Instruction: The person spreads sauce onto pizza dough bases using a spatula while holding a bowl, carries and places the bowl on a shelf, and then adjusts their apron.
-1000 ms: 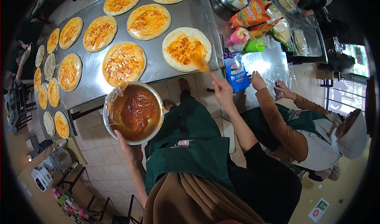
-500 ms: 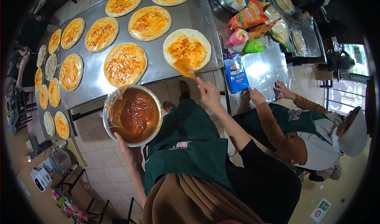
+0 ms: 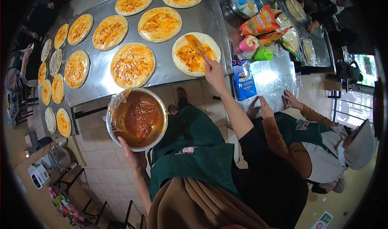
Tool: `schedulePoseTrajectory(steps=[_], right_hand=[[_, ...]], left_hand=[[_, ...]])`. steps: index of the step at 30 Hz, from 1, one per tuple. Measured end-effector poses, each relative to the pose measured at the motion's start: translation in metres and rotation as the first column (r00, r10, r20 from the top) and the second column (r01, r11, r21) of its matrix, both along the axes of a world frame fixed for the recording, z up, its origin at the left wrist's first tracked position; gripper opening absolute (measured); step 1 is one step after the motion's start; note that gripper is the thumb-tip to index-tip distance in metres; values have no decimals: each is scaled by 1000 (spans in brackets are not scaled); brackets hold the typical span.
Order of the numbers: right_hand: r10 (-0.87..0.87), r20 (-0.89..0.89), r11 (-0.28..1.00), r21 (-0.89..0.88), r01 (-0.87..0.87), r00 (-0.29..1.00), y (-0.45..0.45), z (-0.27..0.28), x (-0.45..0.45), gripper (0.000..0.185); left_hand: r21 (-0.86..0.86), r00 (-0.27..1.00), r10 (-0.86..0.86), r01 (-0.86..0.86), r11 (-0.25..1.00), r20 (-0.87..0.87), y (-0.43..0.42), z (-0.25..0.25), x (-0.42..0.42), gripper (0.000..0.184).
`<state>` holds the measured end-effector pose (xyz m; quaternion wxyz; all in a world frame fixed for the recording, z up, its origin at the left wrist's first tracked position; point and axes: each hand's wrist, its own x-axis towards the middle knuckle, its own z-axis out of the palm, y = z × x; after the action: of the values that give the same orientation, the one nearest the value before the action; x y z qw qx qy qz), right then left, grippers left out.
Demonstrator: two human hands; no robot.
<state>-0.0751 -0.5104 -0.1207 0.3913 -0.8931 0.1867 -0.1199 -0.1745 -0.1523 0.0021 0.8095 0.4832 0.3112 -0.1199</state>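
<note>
My right hand is closed round the handle of a sauce-smeared spatula. The blade lies over a pizza base at the table's near right corner, its middle coated with orange-red sauce and its rim pale. Below the table edge, my left hand supports a metal bowl from its near side, thumb along the outer wall and the other fingers hidden beneath. Thick red sauce fills the bottom of the bowl, and crumpled clear plastic clings to its left rim.
Several sauced bases, such as one pizza base, cover the metal table. On the right stand a blue box, an orange sauce pouch, a pink cup and a green cup. A co-worker's hands rest on the side table.
The spatula has moved from the base's near edge up to its far part, its handle now steeper. My left hand and the bowl stay nearly as they were; the view has shifted slightly.
</note>
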Motion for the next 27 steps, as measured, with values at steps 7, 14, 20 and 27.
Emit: schedulePoseTrajectory(steps=[7, 14, 20, 27], right_hand=[[192, -35, 977, 103, -187, 981, 16, -8, 7, 29], [236, -154, 952, -161, -260, 960, -4, 19, 10, 33], [83, -226, 872, -456, -181, 971, -75, 13, 24, 43], [191, -95, 875, -435, -213, 977, -66, 8, 28, 42]], left_hand=[[5, 1000, 30, -30, 1000, -4, -6, 3, 7, 70], [45, 999, 50, -50, 998, -13, -15, 10, 20, 70], [32, 999, 44, -44, 999, 17, -17, 5, 27, 69], [2, 999, 35, -35, 999, 22, -28, 8, 37, 69]])
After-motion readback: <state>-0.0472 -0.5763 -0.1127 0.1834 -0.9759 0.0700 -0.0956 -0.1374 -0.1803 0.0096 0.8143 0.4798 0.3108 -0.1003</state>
